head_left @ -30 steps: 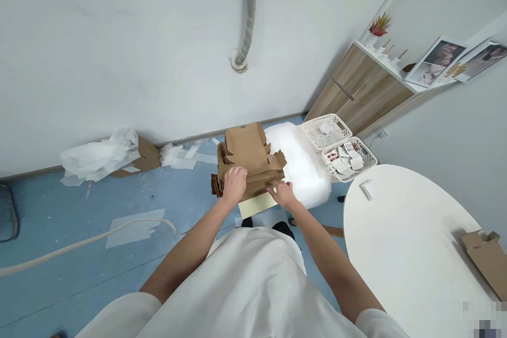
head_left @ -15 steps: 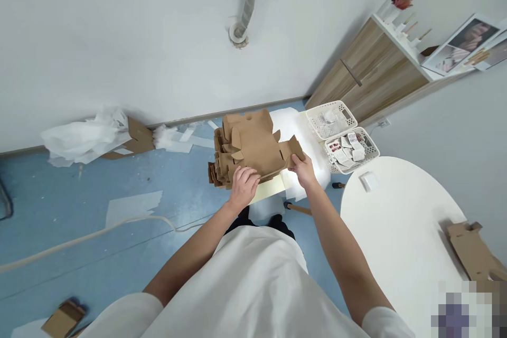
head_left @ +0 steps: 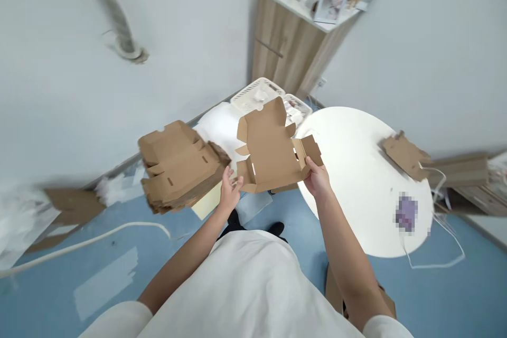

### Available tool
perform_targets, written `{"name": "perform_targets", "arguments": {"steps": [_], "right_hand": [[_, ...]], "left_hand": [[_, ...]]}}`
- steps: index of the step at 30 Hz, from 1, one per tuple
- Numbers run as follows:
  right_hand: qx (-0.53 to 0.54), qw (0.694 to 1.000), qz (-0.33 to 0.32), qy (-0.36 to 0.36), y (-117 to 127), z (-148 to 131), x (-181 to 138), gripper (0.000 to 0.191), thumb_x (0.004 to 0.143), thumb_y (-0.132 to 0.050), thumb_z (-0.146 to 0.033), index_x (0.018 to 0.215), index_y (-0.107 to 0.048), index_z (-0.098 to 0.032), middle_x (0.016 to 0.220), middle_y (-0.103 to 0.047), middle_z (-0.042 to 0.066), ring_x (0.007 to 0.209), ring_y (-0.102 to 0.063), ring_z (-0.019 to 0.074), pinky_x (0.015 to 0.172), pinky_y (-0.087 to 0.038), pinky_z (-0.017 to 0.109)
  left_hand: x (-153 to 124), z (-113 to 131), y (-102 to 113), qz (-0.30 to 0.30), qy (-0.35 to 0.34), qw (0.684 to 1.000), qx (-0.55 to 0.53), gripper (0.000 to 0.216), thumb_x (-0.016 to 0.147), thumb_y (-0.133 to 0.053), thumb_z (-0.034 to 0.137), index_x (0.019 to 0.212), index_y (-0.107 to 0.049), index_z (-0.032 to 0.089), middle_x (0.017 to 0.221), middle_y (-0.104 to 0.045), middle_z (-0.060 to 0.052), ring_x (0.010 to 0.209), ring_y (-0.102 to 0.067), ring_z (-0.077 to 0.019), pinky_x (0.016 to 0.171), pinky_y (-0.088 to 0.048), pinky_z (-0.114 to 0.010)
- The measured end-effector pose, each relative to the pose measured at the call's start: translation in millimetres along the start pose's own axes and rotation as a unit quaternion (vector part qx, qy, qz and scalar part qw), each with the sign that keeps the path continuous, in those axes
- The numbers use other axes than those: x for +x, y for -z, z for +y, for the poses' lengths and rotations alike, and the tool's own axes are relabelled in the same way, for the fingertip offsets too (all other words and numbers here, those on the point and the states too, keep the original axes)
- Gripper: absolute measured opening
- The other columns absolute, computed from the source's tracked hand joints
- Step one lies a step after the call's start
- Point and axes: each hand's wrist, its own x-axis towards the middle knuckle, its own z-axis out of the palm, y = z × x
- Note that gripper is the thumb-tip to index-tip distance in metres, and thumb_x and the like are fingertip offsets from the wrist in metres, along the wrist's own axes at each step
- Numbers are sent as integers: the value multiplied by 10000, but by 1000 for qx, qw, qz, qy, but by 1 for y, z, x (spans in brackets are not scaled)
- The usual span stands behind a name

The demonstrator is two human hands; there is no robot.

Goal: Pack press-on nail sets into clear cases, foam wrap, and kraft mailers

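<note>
A flat, unfolded brown cardboard box (head_left: 271,145) with slots and side flaps is held up in front of me. My right hand (head_left: 318,177) grips its right flap, thumb on top. My left hand (head_left: 231,190) is beside the box's lower left corner, fingers apart; whether the thumb touches the cardboard I cannot tell. To the left lies a stack of similar flat cardboard boxes (head_left: 178,161), near the left fingertips.
Two white baskets (head_left: 253,96) stand behind the held box, one partly hidden. A round white table (head_left: 352,169) at right bears another cardboard piece (head_left: 404,154) and a blurred-out purple item (head_left: 406,214). A wooden cabinet (head_left: 285,37) stands behind. A pale hose (head_left: 130,226) crosses the floor.
The top cardboard box has come off the stack and moved right in my right hand. My left hand has left the stack. The view has turned right, towards the round table.
</note>
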Motion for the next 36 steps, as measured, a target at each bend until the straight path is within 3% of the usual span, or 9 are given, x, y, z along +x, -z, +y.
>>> {"name": "perform_targets", "arguments": {"steps": [3,5,10,15,20,27,36], "right_hand": [[46,995,80,47,71,-14,-27,354,697,-640,-313,1036,-564,-248,1024,-646,7,917,-609,164,770,-514,310],[64,987,130,66,119,-15,-46,374,695,-643,-321,1050,-557,-243,1020,-646,15,925,-607,167,789,-509,323],[56,972,217,76,221,-1,-82,437,679,-642,-388,1072,-544,-224,1014,-640,46,879,-612,178,735,-510,326],[-25,963,265,42,287,14,-104,474,702,-571,-465,1106,-523,-223,1068,-609,63,890,-592,189,702,-500,321],[-98,955,280,-7,322,24,-114,448,744,-450,-477,1076,-549,-193,1054,-600,85,915,-566,200,675,-485,294],[-217,919,329,-21,345,42,-109,334,718,-403,-314,928,-614,-162,968,-619,79,835,-564,196,661,-453,278],[-278,909,308,-39,347,49,-85,488,674,-436,-250,1153,-507,-188,1070,-585,67,787,-567,160,733,-449,303]], "left_hand": [[-15,12,-56,-118,89,986,-79,640,699,-599,435,1249,-360,211,1109,-560,-116,835,-610,-174,694,-487,-311],[-27,17,-92,-169,109,976,-77,558,654,-646,401,1138,-470,185,967,-618,-80,740,-613,-146,630,-484,-269],[-51,9,-169,-215,58,975,6,336,641,-644,355,894,-576,145,778,-633,-32,647,-591,-111,609,-471,-233],[-63,-7,-226,-237,-34,966,95,285,681,-580,346,867,-598,132,796,-647,-56,671,-603,-142,652,-483,-272],[-69,-13,-259,-253,-86,944,194,300,706,-528,334,905,-620,130,815,-666,-62,690,-616,-162,633,-475,-266],[-67,-23,-280,-283,-111,911,278,325,742,-506,352,981,-623,165,895,-676,-68,749,-630,-185,714,-472,-308],[-41,-41,-299,-293,-91,900,311,332,775,-484,306,1062,-574,167,975,-643,-84,785,-621,-169,758,-478,-323]]}}
